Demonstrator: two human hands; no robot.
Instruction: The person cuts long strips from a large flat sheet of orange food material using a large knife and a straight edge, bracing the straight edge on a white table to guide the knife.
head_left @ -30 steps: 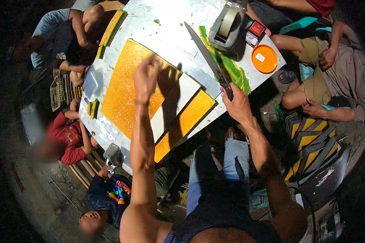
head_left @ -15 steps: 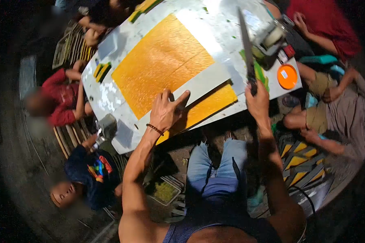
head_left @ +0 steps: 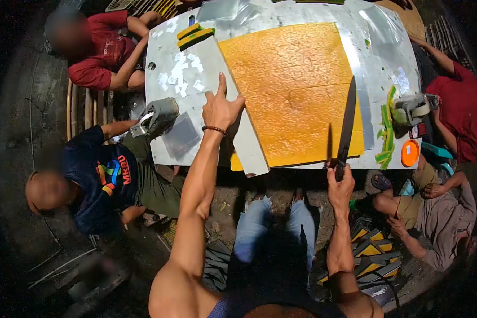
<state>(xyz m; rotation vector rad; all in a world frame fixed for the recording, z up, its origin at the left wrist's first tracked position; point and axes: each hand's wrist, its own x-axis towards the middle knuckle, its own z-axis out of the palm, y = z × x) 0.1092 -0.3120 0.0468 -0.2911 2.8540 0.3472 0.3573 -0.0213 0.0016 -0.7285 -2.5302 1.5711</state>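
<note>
My left hand (head_left: 222, 110) lies with its fingers spread on a long pale straight-edged board (head_left: 252, 151). That board runs along the left edge of a glossy yellow-orange slab (head_left: 291, 95), overlapping it in this view. The slab has a seam across it and covers the middle of the metal-topped table (head_left: 167, 47). In my right hand (head_left: 341, 183) is the dark handle of a long knife (head_left: 346, 124). Its blade points away from me, over the slab's right edge, and casts a shadow on the yellow surface.
Green-edged yellow strips (head_left: 195, 37) and white paper labels (head_left: 180, 74) lie at left. Trimmings (head_left: 387, 130), a tape dispenser (head_left: 411, 108) and an orange lid (head_left: 409, 153) are at right. Clear plastic sheets (head_left: 181, 136) rest near the left corner. Several people sit around the table.
The view has turned. The board has gone from across the slab's near part to its left edge, with my left hand on it. The knife has come over the slab's right edge.
</note>
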